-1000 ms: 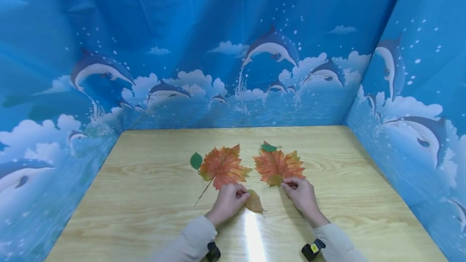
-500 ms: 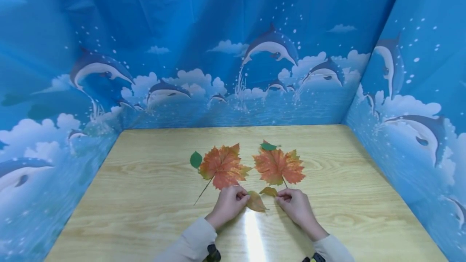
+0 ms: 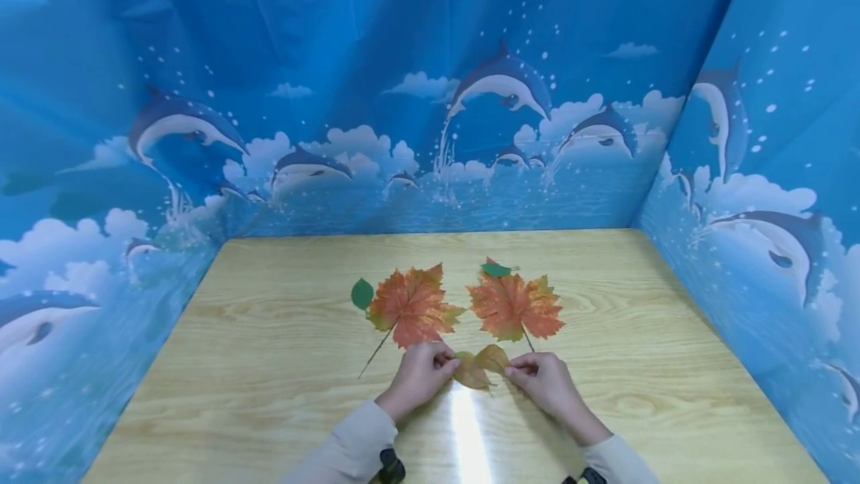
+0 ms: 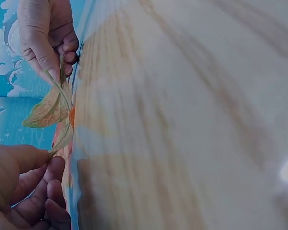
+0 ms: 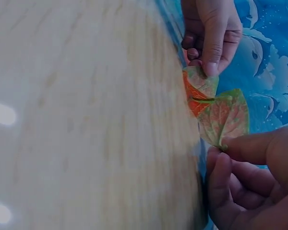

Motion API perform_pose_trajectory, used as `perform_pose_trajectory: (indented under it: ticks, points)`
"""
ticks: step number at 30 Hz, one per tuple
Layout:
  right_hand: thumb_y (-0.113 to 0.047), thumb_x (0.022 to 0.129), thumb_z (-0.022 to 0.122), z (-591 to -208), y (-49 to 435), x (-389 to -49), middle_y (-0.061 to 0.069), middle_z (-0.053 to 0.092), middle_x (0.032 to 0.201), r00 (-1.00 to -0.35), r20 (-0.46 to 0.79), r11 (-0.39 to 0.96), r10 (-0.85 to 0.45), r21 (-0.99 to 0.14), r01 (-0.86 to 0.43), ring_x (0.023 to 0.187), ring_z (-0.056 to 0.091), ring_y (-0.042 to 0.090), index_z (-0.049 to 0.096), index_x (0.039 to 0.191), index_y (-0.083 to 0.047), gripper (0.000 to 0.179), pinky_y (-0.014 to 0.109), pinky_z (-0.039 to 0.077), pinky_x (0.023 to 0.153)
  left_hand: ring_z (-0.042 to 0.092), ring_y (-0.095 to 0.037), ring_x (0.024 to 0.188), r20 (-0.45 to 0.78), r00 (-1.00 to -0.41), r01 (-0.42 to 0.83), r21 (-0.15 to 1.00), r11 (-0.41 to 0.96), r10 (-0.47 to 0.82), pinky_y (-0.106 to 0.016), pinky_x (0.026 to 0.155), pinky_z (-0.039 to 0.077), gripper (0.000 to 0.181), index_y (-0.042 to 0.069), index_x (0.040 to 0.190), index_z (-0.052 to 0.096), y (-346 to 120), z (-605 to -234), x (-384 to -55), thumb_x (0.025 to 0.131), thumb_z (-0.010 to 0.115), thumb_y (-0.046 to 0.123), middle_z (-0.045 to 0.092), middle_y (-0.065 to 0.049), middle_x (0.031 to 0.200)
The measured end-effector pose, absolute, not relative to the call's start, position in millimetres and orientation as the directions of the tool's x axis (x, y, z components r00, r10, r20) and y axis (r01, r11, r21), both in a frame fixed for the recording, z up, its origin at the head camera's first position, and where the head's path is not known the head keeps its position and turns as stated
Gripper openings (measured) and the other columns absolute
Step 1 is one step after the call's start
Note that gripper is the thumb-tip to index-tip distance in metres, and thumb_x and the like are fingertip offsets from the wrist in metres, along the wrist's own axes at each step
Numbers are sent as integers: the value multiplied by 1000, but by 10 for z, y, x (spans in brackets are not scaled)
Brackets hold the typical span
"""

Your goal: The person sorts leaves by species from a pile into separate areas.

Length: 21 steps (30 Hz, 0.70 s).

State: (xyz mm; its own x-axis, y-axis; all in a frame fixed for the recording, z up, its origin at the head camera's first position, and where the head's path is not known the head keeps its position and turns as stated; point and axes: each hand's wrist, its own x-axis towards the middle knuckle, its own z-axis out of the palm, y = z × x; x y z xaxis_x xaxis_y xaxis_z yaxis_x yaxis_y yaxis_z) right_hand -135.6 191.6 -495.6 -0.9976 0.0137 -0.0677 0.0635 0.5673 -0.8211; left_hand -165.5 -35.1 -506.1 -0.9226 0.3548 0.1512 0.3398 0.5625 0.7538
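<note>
My left hand (image 3: pixel 418 376) pinches one end of a brownish oval leaf (image 3: pixel 472 373) between thumb and index finger. My right hand (image 3: pixel 546 385) pinches a second yellow-brown leaf (image 3: pixel 493 357) by its stem end, as the right wrist view also shows. The free ends of both leaves overlap in the head view, between the two hands. Just beyond the hands lie two big red-orange maple leaves, a left maple leaf (image 3: pixel 411 305) and a right maple leaf (image 3: pixel 513 306), their stems pointing toward me.
A green leaf (image 3: pixel 362 293) lies at the left maple leaf's edge. Another green leaf (image 3: pixel 496 270) rests on top of the right maple leaf. The wooden table (image 3: pixel 269 364) is bounded by blue dolphin-print curtains (image 3: pixel 376 193) at the back and sides.
My right hand has drawn the yellow-brown leaf off the right maple leaf, toward me and leftward, up to the left hand's leaf. The left hand has stayed nearly still, keeping its pinch.
</note>
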Motion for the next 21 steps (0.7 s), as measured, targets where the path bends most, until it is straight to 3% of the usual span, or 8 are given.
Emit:
perform_pose_trajectory:
  ticks: [7,15,21]
  points:
    - [-5,83,71,-4896,1953,-1362,6,66,71,-981,-173,475,-87,-873,112,56,60,14,68,96,8,18,25,52,52,56,-1,65,154,-919,345,759,552,363,-18,60,47,8,7,88,73,-362,-5057,-1656,88,69,14,67,3,75]
    - [-3,87,66,-4886,1985,-1397,5,64,67,-958,-230,441,-170,-887,135,57,58,11,67,95,11,16,21,49,51,54,1,64,145,-913,350,761,546,382,-17,59,46,6,8,85,73,-369,-5056,-1664,88,70,13,67,4,74]
    - [-5,89,64,-4902,1974,-1423,6,66,68,-967,-227,468,-113,-871,150,57,60,12,69,94,9,15,24,52,52,54,1,64,138,-907,354,762,543,397,-17,59,46,6,8,85,72,-377,-5050,-1651,88,70,13,66,4,73]
